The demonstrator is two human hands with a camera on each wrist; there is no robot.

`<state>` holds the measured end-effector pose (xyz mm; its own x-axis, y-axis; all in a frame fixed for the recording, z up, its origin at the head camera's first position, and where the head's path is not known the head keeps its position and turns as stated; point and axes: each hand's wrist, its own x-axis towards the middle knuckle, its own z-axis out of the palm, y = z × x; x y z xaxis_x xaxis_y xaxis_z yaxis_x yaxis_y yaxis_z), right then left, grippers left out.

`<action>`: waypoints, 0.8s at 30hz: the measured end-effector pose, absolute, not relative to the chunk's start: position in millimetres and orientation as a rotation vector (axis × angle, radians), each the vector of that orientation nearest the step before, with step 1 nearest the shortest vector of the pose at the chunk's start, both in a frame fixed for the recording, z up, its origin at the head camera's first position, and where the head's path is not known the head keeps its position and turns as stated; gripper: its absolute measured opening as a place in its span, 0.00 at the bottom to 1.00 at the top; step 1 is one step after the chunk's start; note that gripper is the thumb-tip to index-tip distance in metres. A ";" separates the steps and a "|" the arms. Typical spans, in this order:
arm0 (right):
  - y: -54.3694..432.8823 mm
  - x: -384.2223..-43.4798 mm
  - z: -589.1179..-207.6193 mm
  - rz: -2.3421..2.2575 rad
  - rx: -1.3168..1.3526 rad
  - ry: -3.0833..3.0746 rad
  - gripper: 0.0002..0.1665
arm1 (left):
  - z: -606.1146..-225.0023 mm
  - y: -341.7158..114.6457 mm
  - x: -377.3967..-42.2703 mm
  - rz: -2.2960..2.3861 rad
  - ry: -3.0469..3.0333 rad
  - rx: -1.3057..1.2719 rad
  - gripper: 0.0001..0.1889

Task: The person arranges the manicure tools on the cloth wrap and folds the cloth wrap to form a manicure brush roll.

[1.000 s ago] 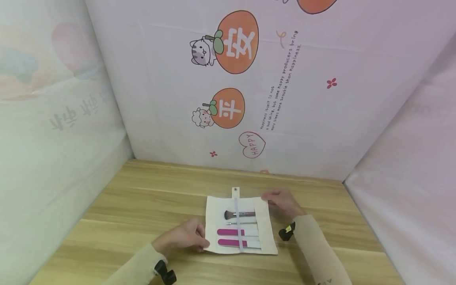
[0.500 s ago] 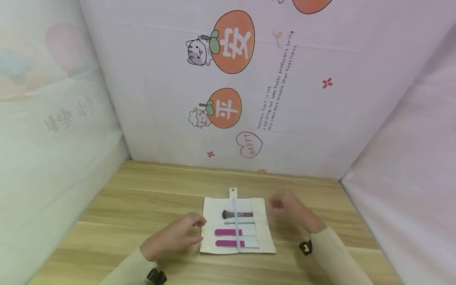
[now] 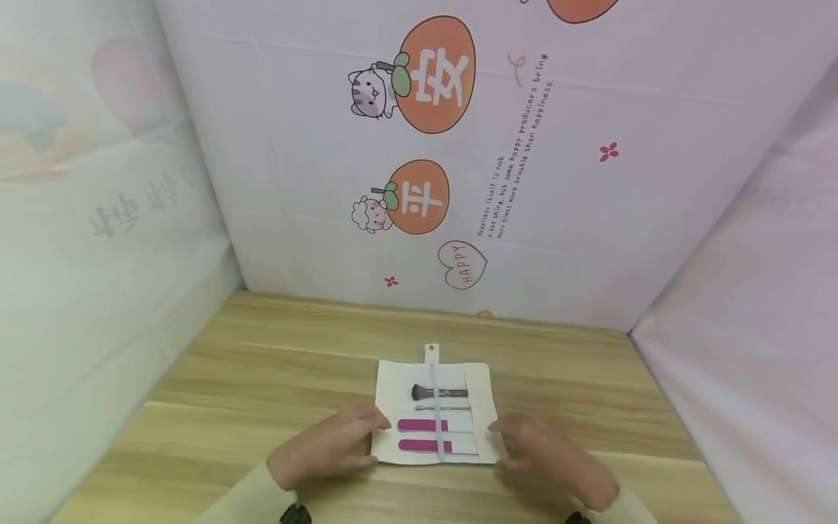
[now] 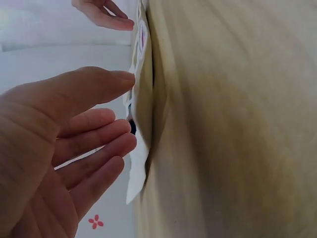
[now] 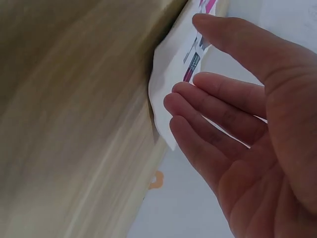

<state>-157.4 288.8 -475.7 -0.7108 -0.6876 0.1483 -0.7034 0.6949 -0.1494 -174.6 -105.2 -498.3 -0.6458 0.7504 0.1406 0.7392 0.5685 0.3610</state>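
Observation:
A cream fabric roll-up case lies spread flat on the table. A strap with a snap extends from its far edge. Under a pale band across it sit a makeup brush, a thin metal tool and two pink-and-white flat sticks, their right ends tucked in a pocket. At the case's left edge is my left hand, thumb and fingers relaxed. My right hand is at the lower right edge with fingers loosely extended. Neither hand grips anything; whether the fingertips touch the cloth is unclear.
The wooden table meets a white printed back curtain. White curtains also hang on the left and right. Black wrist devices are worn near the sleeves.
Both hands have let go of the case's edges. The right hand moved away from the far right corner, then down beside the lower right edge. The left hand's fingers spread; the case stays flat.

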 end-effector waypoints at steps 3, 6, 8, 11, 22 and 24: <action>284.3 -152.0 -478.1 0.419 1.119 -2.896 0.26 | -501.8 -102.4 -172.9 0.636 2.727 1.276 0.23; 281.7 -148.9 -481.0 0.477 1.073 -2.958 0.25 | -503.5 -101.1 -171.3 0.632 2.730 1.254 0.23; 280.4 -148.5 -483.4 0.468 1.055 -2.971 0.24 | -503.7 -100.9 -170.7 0.618 2.738 1.249 0.23; 280.4 -149.3 -486.3 0.456 1.030 -2.999 0.24 | -502.5 -101.2 -170.7 0.627 2.732 1.240 0.23; 289.6 -170.3 -480.5 0.682 1.126 -3.039 0.15 | -502.5 -104.8 -182.4 0.836 2.707 1.206 0.07; 290.7 -176.7 -477.9 0.819 1.101 -3.076 0.12 | -504.4 -105.6 -185.2 0.929 2.688 1.173 0.05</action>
<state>-176.7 290.7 -477.9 -0.7636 -0.6439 -0.0479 -0.5348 0.6722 -0.5120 -185.2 -105.6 -504.4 -0.7076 0.6851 0.1730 0.6456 0.5273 0.5524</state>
